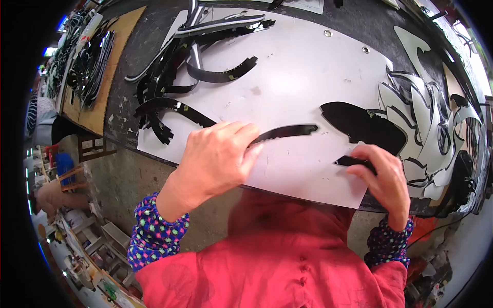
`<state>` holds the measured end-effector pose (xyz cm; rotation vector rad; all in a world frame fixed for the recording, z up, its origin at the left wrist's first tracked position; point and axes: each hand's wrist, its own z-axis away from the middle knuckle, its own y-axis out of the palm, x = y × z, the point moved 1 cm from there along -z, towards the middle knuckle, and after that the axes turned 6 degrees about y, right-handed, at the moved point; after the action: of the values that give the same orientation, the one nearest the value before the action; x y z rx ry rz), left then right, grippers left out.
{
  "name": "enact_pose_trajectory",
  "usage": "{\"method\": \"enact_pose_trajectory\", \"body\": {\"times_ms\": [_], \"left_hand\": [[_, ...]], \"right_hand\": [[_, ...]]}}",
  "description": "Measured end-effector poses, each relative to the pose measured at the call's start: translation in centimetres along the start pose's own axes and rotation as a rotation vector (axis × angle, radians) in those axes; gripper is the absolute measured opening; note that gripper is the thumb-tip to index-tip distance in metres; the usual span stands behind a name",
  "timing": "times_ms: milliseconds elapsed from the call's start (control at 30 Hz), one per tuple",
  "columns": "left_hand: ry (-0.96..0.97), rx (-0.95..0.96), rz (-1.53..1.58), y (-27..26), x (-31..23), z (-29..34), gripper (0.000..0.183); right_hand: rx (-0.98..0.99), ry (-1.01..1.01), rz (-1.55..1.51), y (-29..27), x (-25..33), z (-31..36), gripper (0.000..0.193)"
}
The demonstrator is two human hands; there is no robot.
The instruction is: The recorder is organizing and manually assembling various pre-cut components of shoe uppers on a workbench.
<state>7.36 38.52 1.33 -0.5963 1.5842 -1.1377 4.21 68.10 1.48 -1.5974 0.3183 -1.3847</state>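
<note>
My left hand [218,156] is closed, thumb and fingers pinching a narrow curved black strip [290,131] with a notched edge. The strip's free end points right over the white board [292,77]. Another black strip [179,107] runs from the left pile to behind this hand; I cannot tell whether the two are one piece. My right hand [384,177] pinches a small black piece [351,160] between thumb and fingers near the board's front right edge. Just beyond it lies a broad, leaf-shaped black panel [362,121]. The fingers cover part of the small piece.
Several black and grey-edged strips [218,31] lie heaped at the board's left. White curved cut pieces [436,131] with dark edges pile up on the right. Brown cardboard [115,56] carrying dark strips is at far left. A wooden stool [92,149] stands below it.
</note>
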Motion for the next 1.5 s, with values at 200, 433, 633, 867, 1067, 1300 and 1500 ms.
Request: {"method": "enact_pose_trajectory", "body": {"times_ms": [200,433,633,867,1067,1300,1500], "left_hand": [[0.057,-0.23,-0.368,1.6,-1.7,-1.1,0.018],[0.465,-0.272,-0.104,5.2,-0.8,-0.8,0.024],[0.511,-0.334,-0.177,5.8,-0.4,-0.6,0.026],[0.507,-0.387,-0.209,6.0,-0.4,-0.6,0.027],[0.529,-0.374,-0.237,5.7,-0.5,0.1,0.026],[0.567,-0.389,-0.228,5.8,-0.4,-0.2,0.024],[0.552,-0.37,-0.197,5.8,-0.4,-0.5,0.026]], "right_hand": [[-0.121,-0.138,0.157,3.4,0.6,0.2,0.021],[-0.053,-0.303,0.065,2.2,-0.2,1.7,0.023],[-0.089,-0.274,-0.146,0.5,-1.3,1.9,0.018],[-0.885,-0.276,-0.069,-11.3,1.4,1.6,0.019],[-0.125,0.065,-0.087,-2.5,2.0,-2.1,0.012],[0.028,-0.029,-0.072,2.4,1.8,-1.8,0.012],[-0.038,0.029,-0.135,2.3,1.7,-2.8,0.01]]}}
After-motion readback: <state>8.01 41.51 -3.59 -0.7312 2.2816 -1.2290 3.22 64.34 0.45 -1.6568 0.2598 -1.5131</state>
